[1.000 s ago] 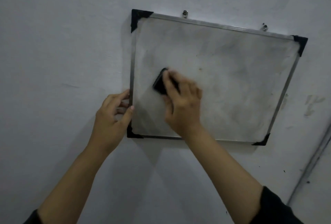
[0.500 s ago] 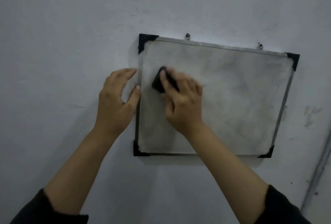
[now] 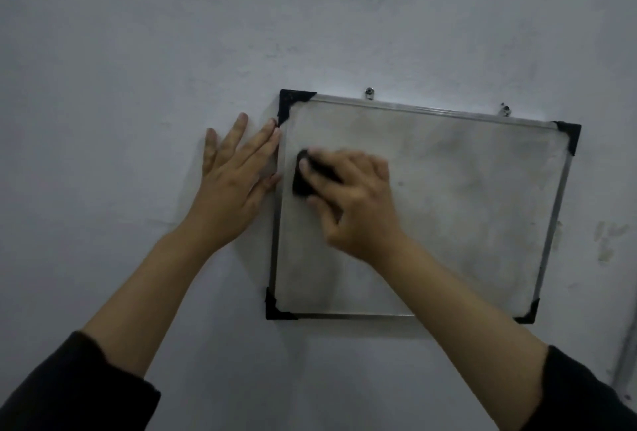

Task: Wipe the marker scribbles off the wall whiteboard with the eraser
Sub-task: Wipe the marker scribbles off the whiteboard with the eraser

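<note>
A small whiteboard (image 3: 465, 210) with a metal frame and black corner caps hangs on the wall, its surface smeared grey with faint marker haze. My right hand (image 3: 358, 203) grips a black eraser (image 3: 304, 179) and presses it on the board's upper left area, close to the left frame. Fingers cover most of the eraser. My left hand (image 3: 234, 182) lies flat on the wall with straight fingers, its thumb and forefinger touching the board's left frame just below the top left corner.
Two screw hooks (image 3: 369, 92) (image 3: 505, 110) hold the board's top edge. The grey wall (image 3: 138, 51) has scuff marks (image 3: 606, 241) right of the board. A vertical pipe or edge (image 3: 625, 355) runs at the far right.
My left hand has slid up the left frame from the lower corner and flattened out. My right hand moved the eraser up and left. The view has shifted, so the board sits lower.
</note>
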